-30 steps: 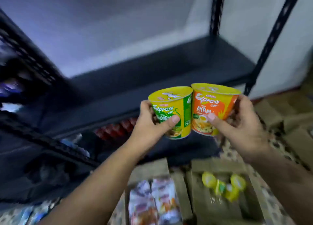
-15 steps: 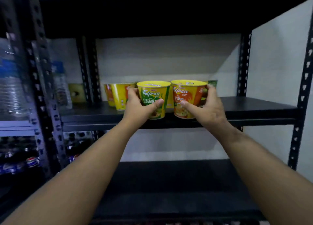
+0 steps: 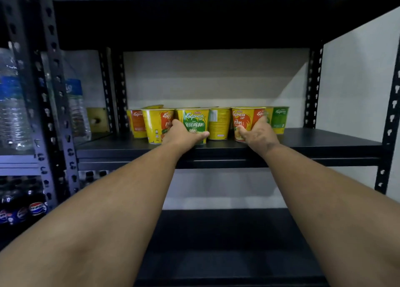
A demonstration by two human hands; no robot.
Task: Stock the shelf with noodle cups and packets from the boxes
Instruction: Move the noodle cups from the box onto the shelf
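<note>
My left hand grips a yellow and green Vegetarian noodle cup standing on the black shelf board. My right hand grips a yellow and orange Ayam noodle cup a little to the right on the same board. Several more cups stand around them: an orange one to the left, a yellow one between and behind, a green one at the right.
Perforated black uprights frame the bay. Water bottles and cola bottles fill the rack to the left. A lower black shelf lies below my arms. A white wall closes the right side.
Both hands raised the two cups from above the boxes up to the shelf and pushed them further back among the other cups; the view lifted from the floor to the shelf.
</note>
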